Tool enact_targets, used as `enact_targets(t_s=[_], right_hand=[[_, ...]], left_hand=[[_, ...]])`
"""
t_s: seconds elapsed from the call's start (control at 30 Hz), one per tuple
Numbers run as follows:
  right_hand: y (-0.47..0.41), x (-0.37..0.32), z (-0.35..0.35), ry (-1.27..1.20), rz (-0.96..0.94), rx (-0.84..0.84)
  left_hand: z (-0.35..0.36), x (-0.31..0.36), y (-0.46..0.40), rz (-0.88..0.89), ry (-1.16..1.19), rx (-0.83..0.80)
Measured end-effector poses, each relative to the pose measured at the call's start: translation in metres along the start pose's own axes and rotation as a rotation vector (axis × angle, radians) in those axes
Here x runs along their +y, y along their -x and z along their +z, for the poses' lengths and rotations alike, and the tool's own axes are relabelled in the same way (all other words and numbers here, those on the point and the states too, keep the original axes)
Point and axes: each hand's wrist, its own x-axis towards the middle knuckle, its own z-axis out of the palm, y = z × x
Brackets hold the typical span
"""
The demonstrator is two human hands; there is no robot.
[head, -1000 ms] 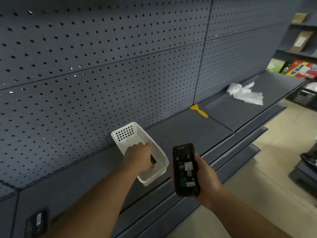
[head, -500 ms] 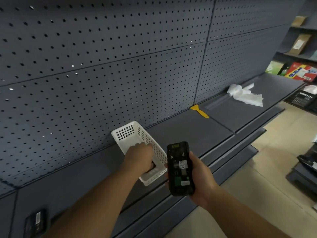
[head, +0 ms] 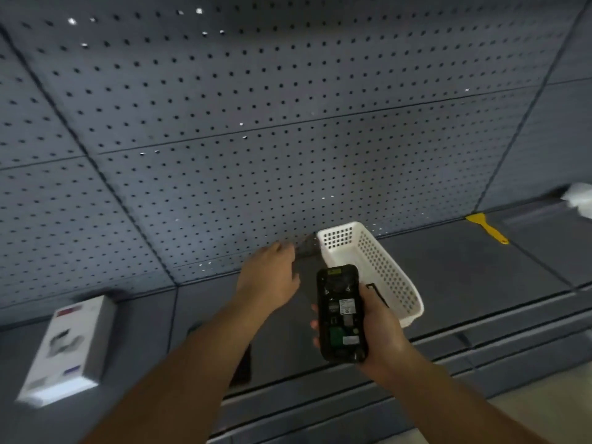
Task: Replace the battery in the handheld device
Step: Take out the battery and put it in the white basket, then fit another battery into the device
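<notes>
My right hand holds a black handheld device upright with its back facing me; the back cover is off and labels and a green part show in the open compartment. Just behind it on the grey shelf stands a white perforated basket, with a black flat piece lying inside, partly hidden by my right hand. My left hand hovers left of the basket, outside it, fingers loosely apart and nothing visible in them. A black flat item lies on the shelf under my left forearm.
A white product box lies on the shelf at the left. A yellow scraper rests at the back right, and a white plastic wrapper shows at the right edge. A pegboard wall rises behind the shelf.
My left hand has come out of the basket and moved left. My head has turned left, bringing the white box into view. The device stays in my right hand.
</notes>
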Motion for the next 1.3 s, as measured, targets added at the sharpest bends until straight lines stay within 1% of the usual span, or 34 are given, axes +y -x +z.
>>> enact_targets(t_s=[0.13,0.33,0.57,0.7,0.93,1.03,1.17,1.23,1.3], right_hand=[[-0.015,0.03,0.025,0.029,0.101,-0.03],[-0.026,0.066,0.057,0.087,0.164,-0.067],[-0.037,0.094,0.08,0.142,0.192,-0.074],[-0.039,0.099,0.087,0.149,0.191,-0.078],[-0.039,0.099,0.092,0.164,0.168,-0.066],[-0.04,0.097,0.092,0.175,0.16,-0.049],[-0.045,0.096,0.091,0.17,0.149,-0.024],[-0.05,0.097,0.088,0.16,0.145,-0.017],[-0.053,0.096,0.088,0.155,0.136,-0.02]], left_hand=[[0.002,-0.059,0.035,-0.124,-0.051,-0.136],[0.003,-0.125,0.083,-0.291,-0.043,-0.4],[0.014,-0.153,0.114,-0.255,0.028,-0.491],[0.02,-0.161,0.118,-0.262,0.091,-0.484],[0.015,-0.163,0.113,-0.21,0.091,-0.469],[0.007,-0.159,0.11,-0.183,0.15,-0.422],[-0.019,-0.145,0.105,-0.135,0.233,-0.311],[-0.034,-0.135,0.105,-0.085,0.266,-0.254],[-0.044,-0.124,0.107,-0.02,0.32,-0.24]])
